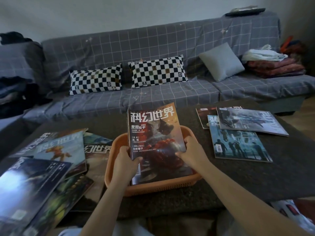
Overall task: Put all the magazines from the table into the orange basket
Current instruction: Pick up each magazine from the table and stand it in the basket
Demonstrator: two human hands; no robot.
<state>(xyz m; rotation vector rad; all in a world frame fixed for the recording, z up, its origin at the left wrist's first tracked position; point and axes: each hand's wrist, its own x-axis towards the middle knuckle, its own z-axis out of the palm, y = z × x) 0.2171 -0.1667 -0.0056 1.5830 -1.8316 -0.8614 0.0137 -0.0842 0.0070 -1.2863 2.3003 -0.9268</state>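
Note:
An orange basket (117,184) sits at the near middle of the dark table (238,176). A stack of magazines (153,133) with a red-toned cover on top lies in it, its far end sticking out over the basket's back rim. My left hand (125,160) grips the stack's left edge, thumb on the cover. My right hand (192,151) grips its right edge. Several magazines (51,159) lie overlapped on the table's left side. Three more magazines (238,135) lie at the right.
A grey checked sofa (170,97) runs behind the table, with two checkered pillows (158,72), a grey cushion (221,62) and folded blankets (272,65). Dark clothes (15,74) are piled at the sofa's left end. Something white and red (289,212) lies at the lower right.

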